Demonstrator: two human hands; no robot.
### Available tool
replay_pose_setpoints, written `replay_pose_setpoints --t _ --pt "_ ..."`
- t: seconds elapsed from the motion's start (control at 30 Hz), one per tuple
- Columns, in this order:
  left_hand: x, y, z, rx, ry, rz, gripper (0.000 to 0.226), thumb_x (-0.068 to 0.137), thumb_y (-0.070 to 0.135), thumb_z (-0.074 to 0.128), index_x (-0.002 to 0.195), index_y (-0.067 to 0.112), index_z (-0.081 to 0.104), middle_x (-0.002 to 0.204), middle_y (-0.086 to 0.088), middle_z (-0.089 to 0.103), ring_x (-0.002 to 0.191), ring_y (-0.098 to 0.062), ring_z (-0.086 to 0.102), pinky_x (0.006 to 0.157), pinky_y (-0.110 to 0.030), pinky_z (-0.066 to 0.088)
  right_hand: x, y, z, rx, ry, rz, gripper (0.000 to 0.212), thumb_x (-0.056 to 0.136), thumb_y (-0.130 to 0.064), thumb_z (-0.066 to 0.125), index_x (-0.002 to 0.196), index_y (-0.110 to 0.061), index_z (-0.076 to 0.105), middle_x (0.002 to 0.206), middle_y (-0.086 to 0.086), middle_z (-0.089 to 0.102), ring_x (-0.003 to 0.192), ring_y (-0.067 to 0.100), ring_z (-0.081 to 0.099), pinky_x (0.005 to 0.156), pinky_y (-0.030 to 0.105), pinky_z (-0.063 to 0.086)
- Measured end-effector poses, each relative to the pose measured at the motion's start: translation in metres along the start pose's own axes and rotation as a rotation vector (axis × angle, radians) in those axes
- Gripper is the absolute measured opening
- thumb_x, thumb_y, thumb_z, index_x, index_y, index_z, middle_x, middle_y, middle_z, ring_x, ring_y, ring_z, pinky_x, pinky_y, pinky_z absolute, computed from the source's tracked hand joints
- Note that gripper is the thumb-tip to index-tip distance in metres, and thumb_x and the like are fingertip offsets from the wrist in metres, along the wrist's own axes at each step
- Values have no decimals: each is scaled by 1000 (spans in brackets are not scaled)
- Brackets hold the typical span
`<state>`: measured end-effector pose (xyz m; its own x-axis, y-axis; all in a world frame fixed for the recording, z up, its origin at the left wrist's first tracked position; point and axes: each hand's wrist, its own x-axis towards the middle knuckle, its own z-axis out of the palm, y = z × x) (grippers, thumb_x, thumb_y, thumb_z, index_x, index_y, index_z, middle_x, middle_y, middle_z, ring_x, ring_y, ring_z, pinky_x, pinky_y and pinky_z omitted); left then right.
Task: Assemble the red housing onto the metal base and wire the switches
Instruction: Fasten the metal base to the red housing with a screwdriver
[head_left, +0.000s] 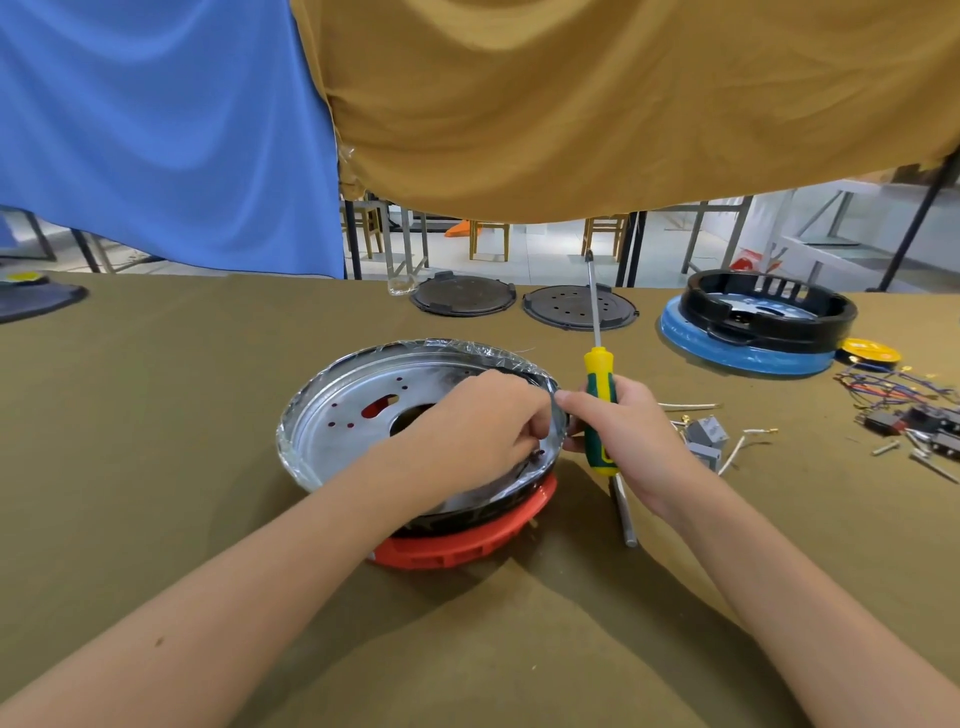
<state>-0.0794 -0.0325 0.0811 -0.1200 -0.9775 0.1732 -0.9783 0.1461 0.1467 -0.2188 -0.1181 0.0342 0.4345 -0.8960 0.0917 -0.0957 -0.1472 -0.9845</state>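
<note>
Sitting on top of the red housing (457, 540), the metal base (363, 410) already covers it — red shows through the holes of the dish and below its near edge. The two parts seem joined only loosely; no screw can be seen in them from here. The left hand (467, 431) reaches into the base at its right rim, fingers curled as if pinching something small, but what it pinches cannot be told. Just right of the base, the right hand (618, 431) grips a yellow and green screwdriver (597, 395), its shaft pointing up and away, while the thumb touches the rim. Further right of the base lie grey switches (705, 439), loose screws (893, 449) and a bundle of wires (898, 389) — all apart from the assembly, so the wiring looks not yet begun.
</note>
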Motion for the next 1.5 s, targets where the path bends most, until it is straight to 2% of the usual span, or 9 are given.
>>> replay_pose_setpoints --t 0.1,0.17,0.3,0.5,0.7,0.87,1.13,1.33,1.5 --pt "1 1 1 -37 23 25 14 92 14 59 99 17 71 88 5 67 84 -14 62 81 -27 49 0 0 0 23 4 -7 19 93 -17 65 98 0 57 81 11 61 75 18 63 61 21 56" --pt "2 2 3 -24 43 39 14 94 15 57 96 14 72 91 -1 68 87 -20 60 75 -25 41 0 0 0 17 10 -13 17 93 -17 65 96 -3 57 79 10 60 70 14 62 60 20 55" --pt "1 4 3 24 49 88 17 96 15 54 92 9 70 90 -10 66 88 -28 58 70 -27 32 1 1 0 13 22 -14 27 92 -18 67 101 5 57 81 11 60 69 13 63 60 19 54" --pt "4 8 -6 124 -53 51 20 95 14 52 104 16 69 101 -1 70 94 -20 64 81 -23 43 1 2 1 32 18 -22 22 91 -18 68 98 1 58 75 6 59 59 3 62 59 18 53" --pt "3 8 -6 113 -60 48 15 95 12 51 106 16 60 101 0 67 93 -18 62 86 -29 47 1 3 1 31 21 -21 25 92 -19 67 100 2 58 77 6 61 67 10 64 63 21 56" --pt "4 4 -1 105 -52 84 18 93 14 53 104 18 66 95 4 64 87 -14 59 80 -25 46 1 4 1 27 23 -24 22 92 -21 67 97 -1 58 76 5 63 67 9 65 63 20 55" --pt "2 -6 3 -82 20 91 13 90 15 63 98 21 71 80 19 48 80 -4 50 69 -13 37 2 4 2 17 30 -23 25 92 -20 67 97 3 57 79 11 62 70 15 64 61 21 55" --pt "2 -6 6 -154 42 103 14 88 8 64 97 17 71 83 10 64 77 -5 60 76 -20 51 1 4 2 21 27 -26 20 91 -20 68 93 -3 57 77 9 61 71 16 64 65 25 58" --pt "1 -11 9 -316 68 69 24 82 -2 64 98 14 70 85 6 70 77 -5 67 75 -14 54 0 4 2 32 29 -28 22 91 -18 67 95 1 58 76 9 61 71 17 63 70 31 62"
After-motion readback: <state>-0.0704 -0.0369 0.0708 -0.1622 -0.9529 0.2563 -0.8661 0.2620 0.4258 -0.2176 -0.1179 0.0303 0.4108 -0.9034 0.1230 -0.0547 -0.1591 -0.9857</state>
